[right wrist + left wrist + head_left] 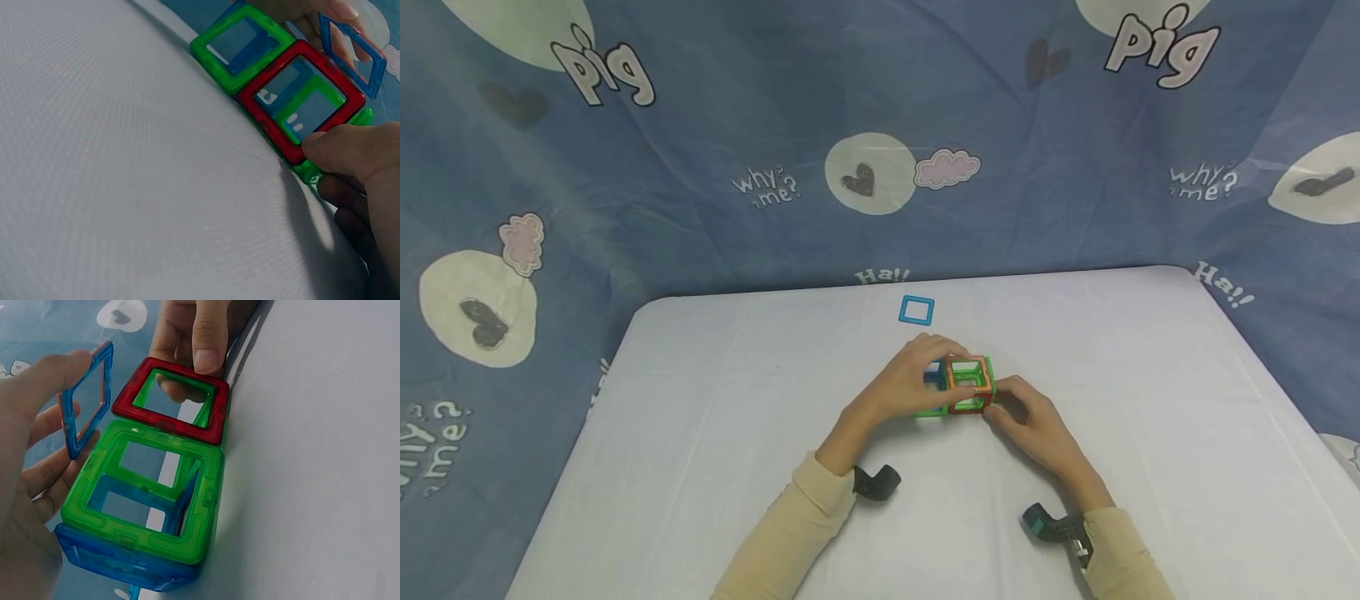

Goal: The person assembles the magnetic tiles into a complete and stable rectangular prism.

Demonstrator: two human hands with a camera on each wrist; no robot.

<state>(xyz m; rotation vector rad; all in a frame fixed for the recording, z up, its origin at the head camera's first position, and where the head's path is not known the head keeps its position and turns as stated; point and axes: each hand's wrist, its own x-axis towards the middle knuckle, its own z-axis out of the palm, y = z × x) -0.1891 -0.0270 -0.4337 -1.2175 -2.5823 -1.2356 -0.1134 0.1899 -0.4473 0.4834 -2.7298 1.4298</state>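
Note:
Two joined open cubes of magnetic tiles (212, 506) lie on the table, one with green and blue sides, the other with red and green ones. My left hand (906, 379) pinches a single square magnetic tile (69, 419) between thumb and fingers, tilted above the joined cubes. Both wrist views show this tile as blue, with orange edges in the left one. At the right end, my right hand (1037, 425) grips the cubes, its thumb (337, 149) on the red tile (250, 94) and its other fingers around the green end, partly hidden.
A loose blue square tile (917, 310) lies on the white tabletop (715, 417) beyond the hands, near the back edge. Behind the table hangs a blue printed cloth (700, 167). Each wrist carries a black camera mount (877, 483).

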